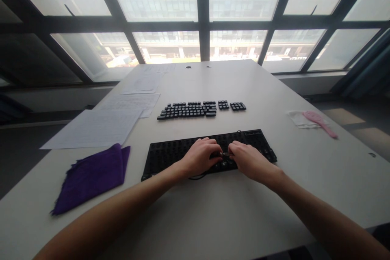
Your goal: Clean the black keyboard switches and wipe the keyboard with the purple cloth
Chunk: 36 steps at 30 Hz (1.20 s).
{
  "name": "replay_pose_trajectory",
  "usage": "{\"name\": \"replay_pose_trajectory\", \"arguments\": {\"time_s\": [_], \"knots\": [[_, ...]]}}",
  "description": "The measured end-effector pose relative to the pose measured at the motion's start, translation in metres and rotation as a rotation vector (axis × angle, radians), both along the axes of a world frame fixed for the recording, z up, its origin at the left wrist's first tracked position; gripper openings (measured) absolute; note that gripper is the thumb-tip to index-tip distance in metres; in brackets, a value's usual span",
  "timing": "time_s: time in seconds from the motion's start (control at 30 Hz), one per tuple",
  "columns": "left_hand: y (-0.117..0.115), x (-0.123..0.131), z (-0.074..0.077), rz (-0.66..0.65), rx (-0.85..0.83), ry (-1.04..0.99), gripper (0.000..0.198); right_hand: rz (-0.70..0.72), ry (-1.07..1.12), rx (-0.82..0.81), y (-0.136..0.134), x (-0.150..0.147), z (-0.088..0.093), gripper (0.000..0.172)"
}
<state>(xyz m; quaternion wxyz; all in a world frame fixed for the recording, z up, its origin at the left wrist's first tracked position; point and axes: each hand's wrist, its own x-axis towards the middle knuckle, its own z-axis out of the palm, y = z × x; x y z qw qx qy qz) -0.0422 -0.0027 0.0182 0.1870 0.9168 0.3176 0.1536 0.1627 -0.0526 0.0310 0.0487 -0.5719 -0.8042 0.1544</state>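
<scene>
A black keyboard lies slightly tilted on the white table, most of its keycaps off. A few keys sit along its near edge, just below my hands. My left hand is curled over the middle of the keyboard, its thumb and fingers pinched together. Beside it, my right hand is closed on a small thin metal tool that spans the gap between both hands. Whatever the left fingertips pinch is hidden; they meet the tool's left end.
Loose black keycaps stand in keyboard-like rows beyond the keyboard, with two smaller groups to their right. A folded purple cloth and paper sheets lie left. A pink hairbrush-like object rests on white tissue at right.
</scene>
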Motion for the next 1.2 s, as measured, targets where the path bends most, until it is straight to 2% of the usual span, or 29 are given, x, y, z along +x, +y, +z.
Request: {"name": "replay_pose_trajectory", "arguments": {"time_s": [0.1, 0.27, 0.4, 0.5, 0.63, 0.9, 1.0, 1.2], "knots": [[-0.002, -0.001, 0.002, 0.025, -0.019, -0.072, 0.01, -0.054, 0.231, 0.018, 0.003, 0.011, 0.004, 0.005], [-0.001, -0.002, 0.012, 0.075, 0.005, -0.189, 0.015, -0.245, 0.586, 0.096, 0.011, 0.037, 0.016, 0.016], [-0.001, -0.001, 0.018, 0.102, 0.004, -0.203, 0.014, -0.361, 0.955, 0.057, 0.021, 0.054, 0.014, 0.035], [-0.005, 0.002, 0.02, 0.069, -0.023, -0.191, 0.014, -0.407, 1.159, 0.106, 0.028, 0.061, 0.009, 0.048], [-0.013, 0.013, 0.023, 0.021, -0.033, -0.145, 0.014, -0.403, 1.081, 0.192, 0.029, 0.066, 0.008, 0.056], [-0.016, 0.047, 0.027, 0.075, -0.01, -0.12, 0.016, -0.115, 0.817, 0.009, 0.026, 0.063, 0.001, 0.037], [-0.012, 0.054, 0.021, 0.089, -0.001, -0.147, 0.017, -0.082, 0.794, -0.015, 0.026, 0.062, -0.001, 0.033], [-0.01, 0.054, -0.005, 0.074, 0.03, -0.176, 0.016, -0.024, 0.781, -0.061, 0.021, 0.058, -0.001, 0.027]]}}
